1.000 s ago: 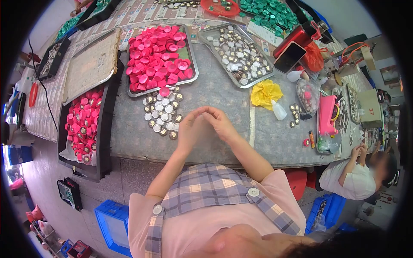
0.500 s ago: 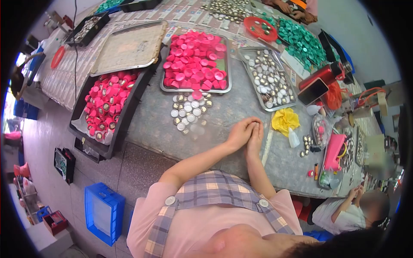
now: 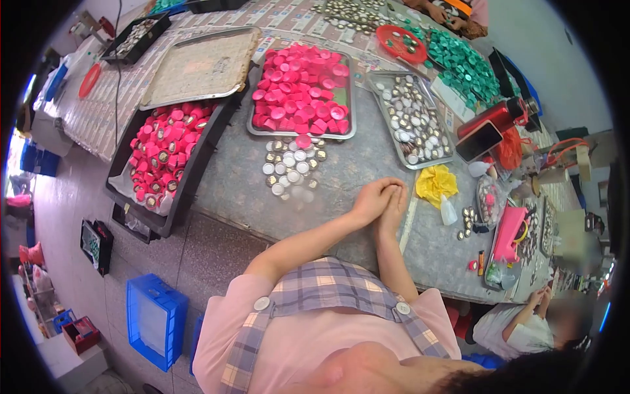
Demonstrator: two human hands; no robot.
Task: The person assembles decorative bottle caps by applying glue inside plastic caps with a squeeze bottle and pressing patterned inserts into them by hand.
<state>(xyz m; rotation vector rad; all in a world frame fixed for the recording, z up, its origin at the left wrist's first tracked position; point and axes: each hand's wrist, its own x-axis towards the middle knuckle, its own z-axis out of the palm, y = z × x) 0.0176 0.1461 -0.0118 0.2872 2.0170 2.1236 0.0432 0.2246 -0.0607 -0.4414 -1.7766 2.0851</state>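
The left hand (image 3: 374, 199) and right hand (image 3: 392, 213) are folded together over the grey tabletop (image 3: 357, 157), fingers curled in; from here I can't tell whether anything sits between the palms. Just to their right lie a crumpled yellow cloth (image 3: 436, 185) and a small white bottle (image 3: 448, 210). Left of them spread loose round discs (image 3: 289, 164), with a tray (image 3: 331, 137) of pink caps (image 3: 298, 92) beyond. Ahead and rightward, a second tray (image 3: 430, 164) holds more discs.

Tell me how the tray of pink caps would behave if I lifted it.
The tray looks stiff, judging by its straight metallic rim. The pink caps, small and hollow, seem light; heaped loosely, they could spill if it tilts.
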